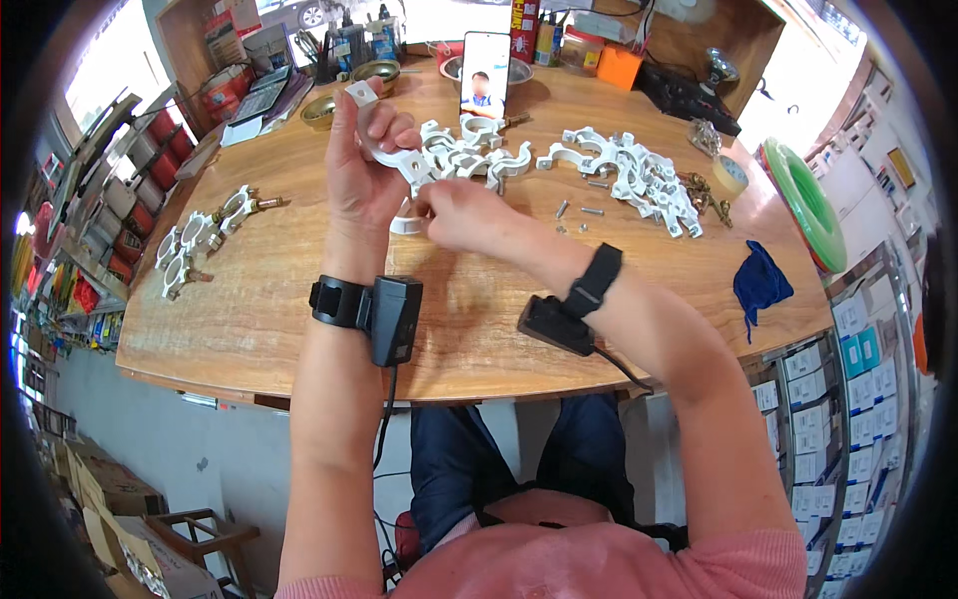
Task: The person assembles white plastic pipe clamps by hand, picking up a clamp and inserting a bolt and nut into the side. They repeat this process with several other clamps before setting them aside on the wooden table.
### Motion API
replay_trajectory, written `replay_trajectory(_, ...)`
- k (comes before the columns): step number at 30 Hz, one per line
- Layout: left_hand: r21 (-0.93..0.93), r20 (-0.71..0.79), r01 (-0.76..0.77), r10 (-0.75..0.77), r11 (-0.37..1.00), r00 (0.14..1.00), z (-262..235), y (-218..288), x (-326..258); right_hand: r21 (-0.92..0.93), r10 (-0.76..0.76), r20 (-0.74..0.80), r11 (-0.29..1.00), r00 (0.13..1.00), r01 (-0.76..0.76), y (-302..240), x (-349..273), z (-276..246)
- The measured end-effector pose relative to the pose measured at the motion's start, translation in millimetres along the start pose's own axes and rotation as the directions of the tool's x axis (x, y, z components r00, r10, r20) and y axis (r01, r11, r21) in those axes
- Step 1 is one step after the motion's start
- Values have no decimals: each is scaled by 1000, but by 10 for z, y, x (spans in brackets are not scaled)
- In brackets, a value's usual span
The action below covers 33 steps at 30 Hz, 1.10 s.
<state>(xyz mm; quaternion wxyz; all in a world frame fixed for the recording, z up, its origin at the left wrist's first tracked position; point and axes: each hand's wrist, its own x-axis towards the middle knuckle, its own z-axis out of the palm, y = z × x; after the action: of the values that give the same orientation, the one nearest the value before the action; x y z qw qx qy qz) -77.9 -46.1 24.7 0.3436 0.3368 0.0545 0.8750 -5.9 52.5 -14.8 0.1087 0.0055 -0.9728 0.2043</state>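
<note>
Upright lit phone screen [486, 72], table's far edge

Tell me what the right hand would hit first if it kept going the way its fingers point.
The right hand points left at the white clamp piece that the left hand holds up. It would probably meet that clamp's lower end first, though depth is unclear.

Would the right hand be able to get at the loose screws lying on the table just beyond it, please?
Probably yes: the screws lie bare on the wooden table, just past the right hand, with nothing between. That hand is busy at the white clamp the left hand holds.
</note>
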Motion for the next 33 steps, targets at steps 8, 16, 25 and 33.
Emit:
replay_trajectory(8,79,-45,-2,6,997,999,2,-94,9,925,266,44,353,963,-140,405,-667,-827)
replay_trajectory(16,518,-77,147,-125,843,989,156,-421,-97,991,120,118,-74,986,-110,429,-890,-699)
replay_trajectory(25,684,-93,177,-155,708,983,115,-480,-113,995,62,93,15,994,-94,485,-920,-640)
replay_trajectory(33,841,-40,95,-115,532,993,266,-575,-201,842,80,-411,414,908,345,387,-1009,-651)
